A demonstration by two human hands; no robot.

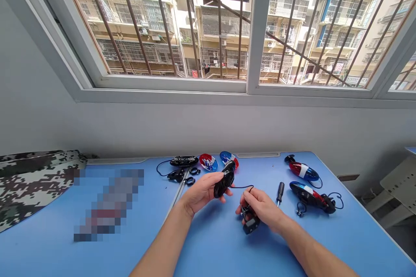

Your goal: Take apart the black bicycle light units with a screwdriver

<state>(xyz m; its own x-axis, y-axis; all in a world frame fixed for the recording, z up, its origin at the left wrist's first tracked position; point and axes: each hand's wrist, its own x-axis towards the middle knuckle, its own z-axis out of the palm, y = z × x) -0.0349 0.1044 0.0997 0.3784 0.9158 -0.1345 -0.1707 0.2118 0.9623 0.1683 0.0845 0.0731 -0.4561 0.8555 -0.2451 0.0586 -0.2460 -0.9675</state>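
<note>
My left hand [204, 190] is closed around a black oval housing [225, 180], held tilted above the table. A thin black cable [242, 187] runs from it to my right hand [258, 207]. That hand grips a black clamp-like bracket [250, 220] with a blocky end, whose exact kind I cannot make out. Behind my left hand lie a red and blue shell [208, 162] and a blue and red shell [227, 156], the second partly hidden by the held housing. Just right of my right hand is a screwdriver [280, 192] with a black handle.
On the blue table [130, 255], another black housing [183, 161] lies at the back with a black bracket [176, 175] and ring clamps [192, 176]. Two assembled units, one red-white-blue [303, 170] and one darker [310, 194], lie at right. Camouflage cloth [32, 181] covers the left corner.
</note>
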